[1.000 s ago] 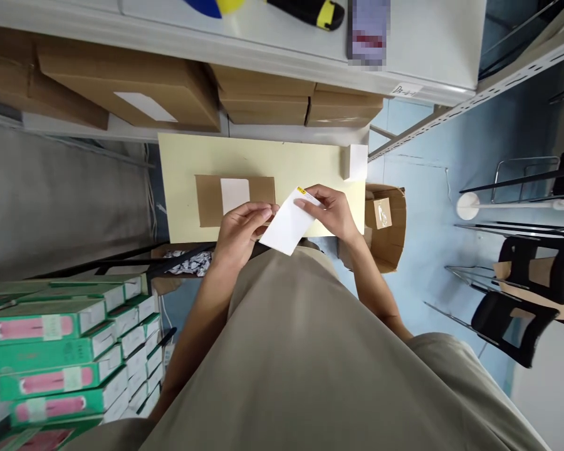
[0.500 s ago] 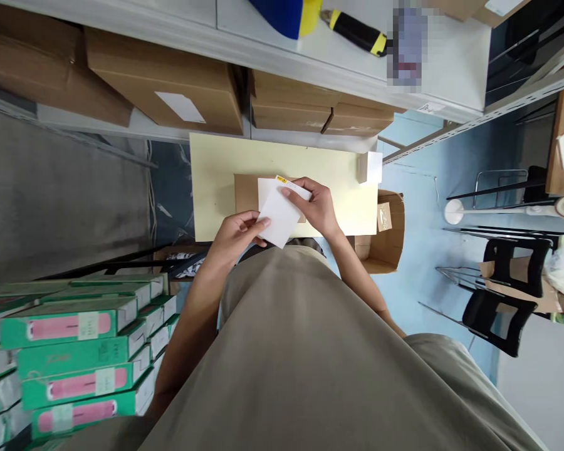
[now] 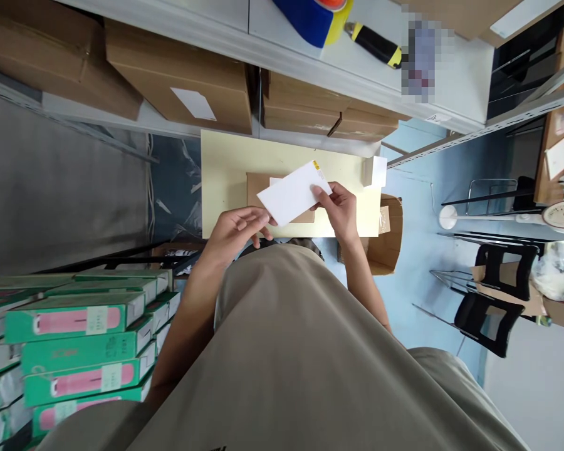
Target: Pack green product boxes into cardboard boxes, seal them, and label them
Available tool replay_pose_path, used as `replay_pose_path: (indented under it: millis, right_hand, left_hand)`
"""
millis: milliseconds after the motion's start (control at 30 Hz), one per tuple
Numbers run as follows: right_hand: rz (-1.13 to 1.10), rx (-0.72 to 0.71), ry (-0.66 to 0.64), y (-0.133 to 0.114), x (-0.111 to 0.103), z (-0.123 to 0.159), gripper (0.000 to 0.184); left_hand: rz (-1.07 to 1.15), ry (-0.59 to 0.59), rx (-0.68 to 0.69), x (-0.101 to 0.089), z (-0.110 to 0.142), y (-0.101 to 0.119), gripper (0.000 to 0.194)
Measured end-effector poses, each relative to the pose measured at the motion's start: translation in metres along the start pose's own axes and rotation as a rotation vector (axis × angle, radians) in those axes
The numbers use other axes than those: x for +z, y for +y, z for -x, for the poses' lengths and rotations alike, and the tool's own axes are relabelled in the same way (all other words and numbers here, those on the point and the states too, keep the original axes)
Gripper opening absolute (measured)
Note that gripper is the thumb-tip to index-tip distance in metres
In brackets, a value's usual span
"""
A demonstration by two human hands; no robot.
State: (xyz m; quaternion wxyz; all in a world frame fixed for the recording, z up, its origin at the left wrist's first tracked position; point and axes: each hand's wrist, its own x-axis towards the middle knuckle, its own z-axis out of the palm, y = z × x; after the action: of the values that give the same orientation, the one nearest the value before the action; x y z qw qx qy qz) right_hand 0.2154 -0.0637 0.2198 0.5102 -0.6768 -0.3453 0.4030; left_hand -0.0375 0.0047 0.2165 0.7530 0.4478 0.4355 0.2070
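Note:
My right hand pinches the right end of a white rectangular card, thumb on top and fingers beneath. A small yellow mark shows at the card's far corner. At the card's lower left corner is my left hand, its fingers loosely bent and apart; whether a fingertip touches the card is hard to tell. Under the card, partly covered, a flat brown cardboard box with a white label lies on the pale yellow tabletop.
A small white box stands at the tabletop's right end, beside an open carton on the floor. Cartons fill the shelf ahead; a black-and-yellow tool and tape lie above. Green boxes are stacked at left, chairs at right.
The card has swung to a flatter angle, and its marked corner has moved right with my right hand. My left fingers, on its edge half a second ago, have loosened. The view has shifted left.

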Motion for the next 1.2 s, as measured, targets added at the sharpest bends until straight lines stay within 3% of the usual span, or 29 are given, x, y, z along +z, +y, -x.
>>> replay_pose_path:
  millis: [267, 667, 1200]
  right_hand:
    - [0.008, 0.000, 0.094, -0.017, -0.003, 0.011, 0.052]
    - [0.029, -0.055, 0.156, -0.024, -0.002, 0.019, 0.051]
    - [0.025, -0.065, 0.135, -0.023, -0.002, 0.025, 0.050]
  left_hand:
    - [-0.049, -0.087, -0.034, 0.003, 0.006, 0.015, 0.038]
    - [-0.096, -0.186, 0.096, 0.012, 0.011, 0.024, 0.036]
    - [-0.064, -0.162, 0.115, 0.015, 0.013, 0.019, 0.037]
